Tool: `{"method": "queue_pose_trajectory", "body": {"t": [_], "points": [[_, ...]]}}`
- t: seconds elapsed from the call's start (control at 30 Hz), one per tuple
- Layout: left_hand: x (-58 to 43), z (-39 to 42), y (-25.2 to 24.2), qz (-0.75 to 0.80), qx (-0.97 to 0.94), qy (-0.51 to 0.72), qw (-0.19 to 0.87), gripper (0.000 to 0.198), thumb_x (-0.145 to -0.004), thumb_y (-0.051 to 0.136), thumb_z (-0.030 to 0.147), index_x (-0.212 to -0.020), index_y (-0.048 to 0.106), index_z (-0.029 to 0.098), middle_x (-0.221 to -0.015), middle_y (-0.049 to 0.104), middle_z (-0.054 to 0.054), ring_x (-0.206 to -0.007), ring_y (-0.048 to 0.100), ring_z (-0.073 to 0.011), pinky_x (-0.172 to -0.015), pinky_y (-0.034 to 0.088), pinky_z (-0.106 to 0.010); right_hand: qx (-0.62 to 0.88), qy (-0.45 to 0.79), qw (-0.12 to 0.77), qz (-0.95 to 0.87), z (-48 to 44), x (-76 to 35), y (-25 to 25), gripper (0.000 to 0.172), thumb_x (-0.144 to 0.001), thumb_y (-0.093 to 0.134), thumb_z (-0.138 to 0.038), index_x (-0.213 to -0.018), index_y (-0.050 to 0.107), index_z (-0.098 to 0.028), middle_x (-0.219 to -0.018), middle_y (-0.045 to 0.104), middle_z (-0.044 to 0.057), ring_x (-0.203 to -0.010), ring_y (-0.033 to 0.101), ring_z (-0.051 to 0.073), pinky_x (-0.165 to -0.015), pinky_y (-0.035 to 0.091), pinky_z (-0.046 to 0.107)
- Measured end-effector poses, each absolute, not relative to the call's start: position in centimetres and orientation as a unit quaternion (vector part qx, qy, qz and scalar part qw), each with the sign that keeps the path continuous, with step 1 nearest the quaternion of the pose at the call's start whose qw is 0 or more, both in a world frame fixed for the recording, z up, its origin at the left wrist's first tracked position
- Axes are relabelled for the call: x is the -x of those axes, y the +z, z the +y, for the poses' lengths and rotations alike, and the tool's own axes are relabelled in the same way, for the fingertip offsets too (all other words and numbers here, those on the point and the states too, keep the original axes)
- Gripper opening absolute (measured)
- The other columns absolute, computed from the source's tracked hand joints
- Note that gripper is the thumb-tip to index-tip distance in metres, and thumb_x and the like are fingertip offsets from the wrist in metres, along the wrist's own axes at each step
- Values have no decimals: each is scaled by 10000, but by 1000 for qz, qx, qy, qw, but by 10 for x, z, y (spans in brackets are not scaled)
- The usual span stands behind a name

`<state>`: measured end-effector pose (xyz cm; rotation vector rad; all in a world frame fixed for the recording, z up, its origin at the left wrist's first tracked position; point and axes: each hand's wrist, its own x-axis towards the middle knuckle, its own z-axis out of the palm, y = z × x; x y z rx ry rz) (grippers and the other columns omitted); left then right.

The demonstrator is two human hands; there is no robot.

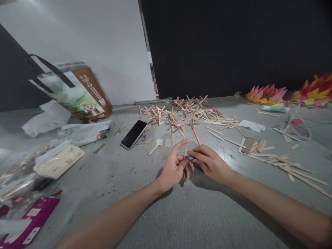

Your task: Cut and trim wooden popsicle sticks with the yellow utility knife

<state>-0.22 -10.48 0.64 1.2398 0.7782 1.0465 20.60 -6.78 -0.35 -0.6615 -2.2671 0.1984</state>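
Observation:
My left hand and my right hand meet over the grey floor, fingertips touching. Between them sits a small dark object, pinched by both. A wooden stick stands up behind my left fingers, and my left forefinger points upward. My right hand also grips a pink-red pencil that slants away from me. Beyond my hands lies a heap of crossed wooden sticks. More loose sticks trail off to the right.
A black phone lies face up left of the sticks. A brown paper bag leans at the back left, with plastic packets and a purple packet nearer. Paper flowers and a glue tube lie far right.

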Motion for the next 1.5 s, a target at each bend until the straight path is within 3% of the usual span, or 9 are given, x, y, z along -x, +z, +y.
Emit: {"method": "queue_pose_trajectory", "body": {"t": [1.5], "points": [[3, -105, 6, 336, -555, 445, 617, 700, -1034, 593, 438, -1613, 252, 242, -748, 665, 25, -459, 588, -103, -477, 485, -211, 257, 81, 367, -890, -67, -207, -4, 368, -1050, 508, -171, -1393, 624, -236, -1107, 691, 129, -975, 647, 260, -814, 589, 451]]}}
